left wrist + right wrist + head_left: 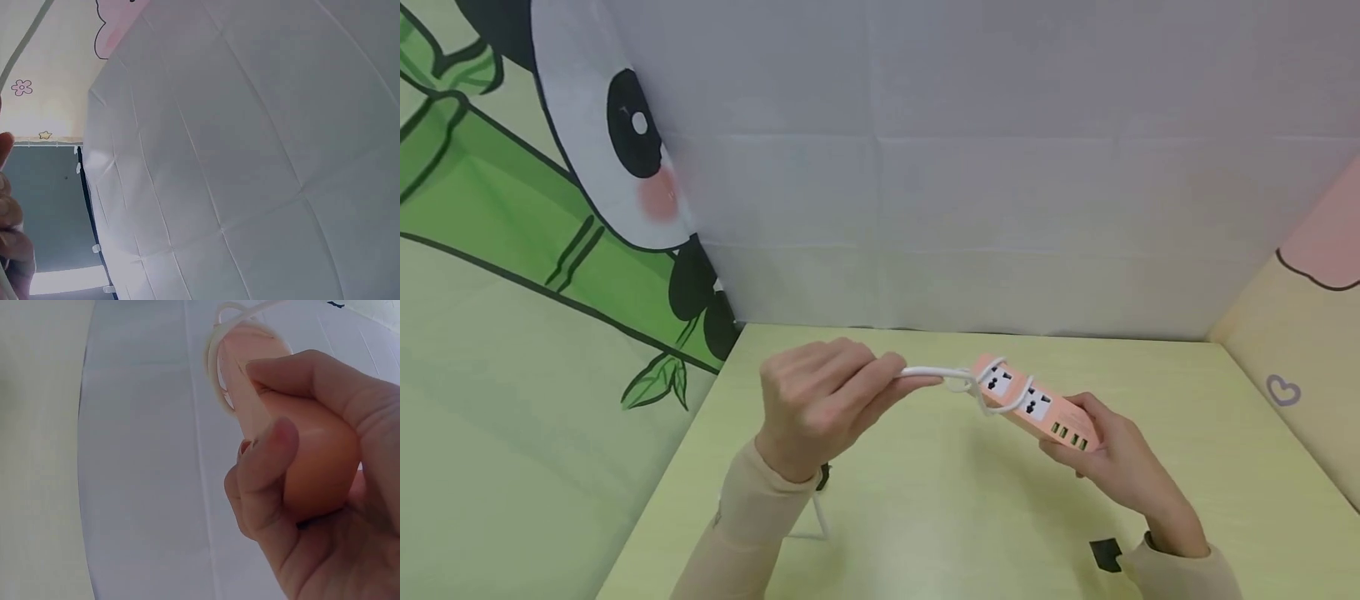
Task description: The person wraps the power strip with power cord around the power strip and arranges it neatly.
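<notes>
My right hand (1116,458) grips one end of a pink power strip (1052,421), with white socket faces and several USB ports turned up toward the head camera. In the right wrist view, fingers and thumb wrap round the strip's pink body (319,447). A white cord (936,372) loops round the strip's far end. My left hand (827,400) pinches this cord to the left of the strip, and the cord runs taut between them. Only curled fingertips of the left hand (12,219) show at the edge of the left wrist view, beside a piece of the cord (25,40).
Below the hands is a pale yellow table (925,517). A small black piece (1105,554) lies near the right sleeve. Behind the left forearm, part of a white cord (820,517) shows on the table. A whitish sheet (962,183) hangs behind, with printed cloths at both sides.
</notes>
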